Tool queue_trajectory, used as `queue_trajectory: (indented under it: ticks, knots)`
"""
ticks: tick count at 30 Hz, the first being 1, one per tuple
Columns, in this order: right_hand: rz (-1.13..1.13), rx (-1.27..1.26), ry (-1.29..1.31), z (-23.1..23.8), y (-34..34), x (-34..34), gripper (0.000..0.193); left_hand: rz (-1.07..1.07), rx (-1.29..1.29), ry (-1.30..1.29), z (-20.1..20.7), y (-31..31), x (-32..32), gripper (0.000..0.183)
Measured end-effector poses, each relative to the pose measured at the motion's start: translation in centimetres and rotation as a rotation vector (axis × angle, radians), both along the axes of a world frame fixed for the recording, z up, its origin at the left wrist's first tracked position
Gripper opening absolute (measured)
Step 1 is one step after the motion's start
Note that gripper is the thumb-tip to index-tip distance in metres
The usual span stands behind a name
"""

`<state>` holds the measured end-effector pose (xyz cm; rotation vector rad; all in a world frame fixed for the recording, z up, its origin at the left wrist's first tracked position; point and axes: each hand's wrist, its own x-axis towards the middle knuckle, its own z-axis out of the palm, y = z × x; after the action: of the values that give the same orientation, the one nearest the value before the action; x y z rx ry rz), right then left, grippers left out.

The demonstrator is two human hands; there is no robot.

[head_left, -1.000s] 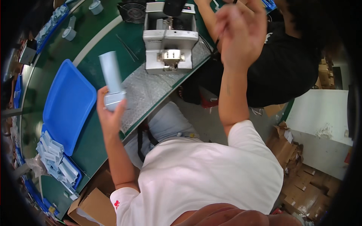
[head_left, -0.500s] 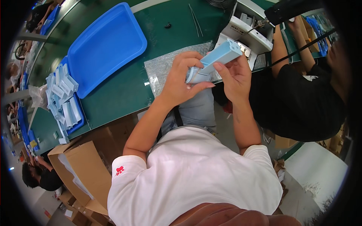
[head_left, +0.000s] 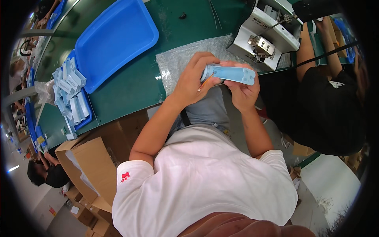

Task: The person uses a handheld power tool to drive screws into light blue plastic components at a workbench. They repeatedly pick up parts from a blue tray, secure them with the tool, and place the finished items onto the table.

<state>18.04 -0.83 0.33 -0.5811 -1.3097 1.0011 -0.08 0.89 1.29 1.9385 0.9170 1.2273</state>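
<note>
Light-blue plastic: one long hollow piece (head_left: 237, 74) gripped in both hands just above the centre of the frame, round end left, squared end right.
Left hand (head_left: 196, 77): fingers curled over the round end, pretty snug grip.
Right hand (head_left: 245, 91): grasping the squared half from below, some fingertips hidden behind it, so can't tell exactly how those sit.
Orange strand (head_left: 207, 80): skinny bit by the left thumb (too small to say what it is, honestly).
Clear sheet (head_left: 171, 61): flat on the green table (head_left: 118, 100), upper middle of the frame, just beyond the hands.
Machine (head_left: 248, 33): pale body, shiny metal block (head_left: 263, 46) on it, upper right.
Big blue tray (head_left: 114, 43): upper left, tilted.
Pile (head_left: 71, 89): more light-blue pieces heaped in a smaller blue tray (head_left: 85, 124), left side.
Co-worker (head_left: 316, 114): person in a black top, right side.
</note>
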Motion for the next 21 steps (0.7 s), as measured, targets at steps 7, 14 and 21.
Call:
queue_trajectory:
  ticks: [7, 14, 21]
  knots:
    - [-0.073, 0.022, -0.076, 0.1, -0.3, -0.1, 0.045, 0.132, 0.002, 0.004, 0.2, 0.2, 0.4, 0.024]
    - [-0.284, 0.157, -0.363, 5.5, 0.8, 5.2, 0.051, 0.197, -0.061, -0.114, -0.7, 0.6, 0.5, 0.028]
    - [-0.586, 0.178, -0.164, 9.2, 5.5, 7.6, 0.064, 0.142, -0.110, -0.128, -0.3, 0.8, 0.0, 0.029]
